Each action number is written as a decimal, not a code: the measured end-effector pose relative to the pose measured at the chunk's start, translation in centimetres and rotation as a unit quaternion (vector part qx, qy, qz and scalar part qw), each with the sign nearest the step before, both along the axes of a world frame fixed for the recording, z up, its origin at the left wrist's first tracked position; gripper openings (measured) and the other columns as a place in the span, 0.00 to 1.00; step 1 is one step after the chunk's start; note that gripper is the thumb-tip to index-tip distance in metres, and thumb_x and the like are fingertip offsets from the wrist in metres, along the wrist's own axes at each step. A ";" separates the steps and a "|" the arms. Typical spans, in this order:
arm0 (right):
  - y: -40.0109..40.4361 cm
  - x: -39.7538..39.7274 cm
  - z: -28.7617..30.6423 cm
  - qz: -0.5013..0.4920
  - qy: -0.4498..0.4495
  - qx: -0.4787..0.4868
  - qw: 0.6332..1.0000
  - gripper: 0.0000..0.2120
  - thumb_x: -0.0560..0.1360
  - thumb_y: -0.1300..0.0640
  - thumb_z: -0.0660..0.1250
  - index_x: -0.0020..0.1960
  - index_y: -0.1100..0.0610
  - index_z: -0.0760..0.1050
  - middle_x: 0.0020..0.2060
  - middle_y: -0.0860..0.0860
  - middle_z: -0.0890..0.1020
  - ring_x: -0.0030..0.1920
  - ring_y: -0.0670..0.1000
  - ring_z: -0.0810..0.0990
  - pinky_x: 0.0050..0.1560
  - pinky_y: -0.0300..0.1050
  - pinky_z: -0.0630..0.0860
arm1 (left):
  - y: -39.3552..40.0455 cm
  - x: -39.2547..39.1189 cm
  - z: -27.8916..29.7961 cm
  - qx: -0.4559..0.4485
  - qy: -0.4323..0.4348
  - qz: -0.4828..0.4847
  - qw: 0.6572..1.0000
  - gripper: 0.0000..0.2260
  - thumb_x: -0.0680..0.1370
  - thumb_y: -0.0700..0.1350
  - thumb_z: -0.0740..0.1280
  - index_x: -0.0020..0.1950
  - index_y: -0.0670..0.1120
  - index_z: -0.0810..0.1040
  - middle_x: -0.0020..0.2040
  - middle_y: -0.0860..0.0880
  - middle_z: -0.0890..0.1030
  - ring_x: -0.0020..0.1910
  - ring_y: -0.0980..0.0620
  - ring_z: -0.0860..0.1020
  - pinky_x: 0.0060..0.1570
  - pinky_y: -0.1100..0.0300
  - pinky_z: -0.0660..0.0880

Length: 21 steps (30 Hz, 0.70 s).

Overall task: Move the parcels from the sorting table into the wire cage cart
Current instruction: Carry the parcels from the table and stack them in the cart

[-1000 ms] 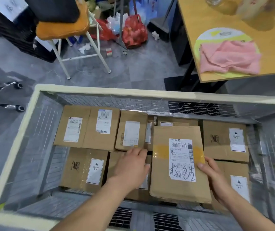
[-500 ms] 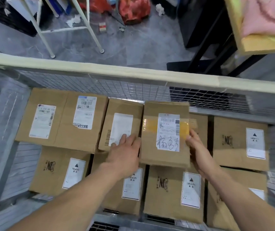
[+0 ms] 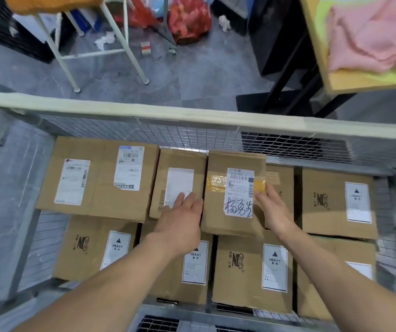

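Note:
The wire cage cart (image 3: 144,113) with its pale padded rim fills the lower view and holds several brown cardboard parcels in two rows. A flat parcel (image 3: 216,212) with a white label, handwriting and yellow tape lies in the back row on top of others, close to the far mesh wall. My left hand (image 3: 180,216) rests with straight fingers against its left edge, partly over the neighbouring parcel (image 3: 180,164). My right hand (image 3: 272,209) touches its right edge with extended fingers near the tape. Front-row parcels (image 3: 240,279) carry "HEAVY" labels.
Beyond the cart stands a white-legged stool (image 3: 130,49) with an orange cushion (image 3: 48,3). A wooden table (image 3: 360,82) with a pink cloth (image 3: 379,37) is at the upper right, on a black base (image 3: 276,104). A red bag (image 3: 189,20) and litter lie on the grey floor.
The labelled parcel has moved from the front of the cart to the back row and come down onto the other parcels. Both hands went with it and now lie flatter at its sides.

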State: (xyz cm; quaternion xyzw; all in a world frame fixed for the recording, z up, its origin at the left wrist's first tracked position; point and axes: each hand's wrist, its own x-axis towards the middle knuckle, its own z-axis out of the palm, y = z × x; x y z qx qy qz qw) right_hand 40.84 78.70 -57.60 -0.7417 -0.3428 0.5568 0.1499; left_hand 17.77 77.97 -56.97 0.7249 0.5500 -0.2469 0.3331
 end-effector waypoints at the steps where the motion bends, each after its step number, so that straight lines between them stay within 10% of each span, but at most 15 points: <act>1: -0.3 -0.2 1.0 0.008 -0.017 0.000 1.000 0.32 0.83 0.41 0.58 0.82 0.40 0.49 0.80 0.44 0.61 0.78 0.51 0.61 0.75 0.54 0.59 | 0.1 -0.1 1.1 0.011 -0.008 0.002 1.000 0.30 0.80 0.43 0.60 0.81 0.45 0.53 0.83 0.46 0.48 0.81 0.41 0.46 0.76 0.40 0.57; 15: -10.3 -2.5 25.2 -0.048 -0.155 0.123 0.979 0.35 0.80 0.42 0.66 0.82 0.50 0.57 0.69 0.47 0.73 0.71 0.50 0.71 0.70 0.50 0.67 | 0.1 -0.4 25.1 0.181 -0.112 -0.083 0.974 0.25 0.84 0.53 0.58 0.79 0.48 0.58 0.79 0.51 0.59 0.79 0.49 0.54 0.76 0.49 0.59; 21: -16.5 -1.7 33.9 -0.082 -0.238 0.151 0.956 0.35 0.79 0.41 0.65 0.82 0.50 0.58 0.79 0.46 0.63 0.76 0.51 0.67 0.75 0.51 0.65 | -1.7 1.9 33.0 0.228 -0.157 -0.146 0.950 0.26 0.83 0.57 0.57 0.80 0.50 0.57 0.80 0.52 0.60 0.79 0.49 0.55 0.76 0.50 0.57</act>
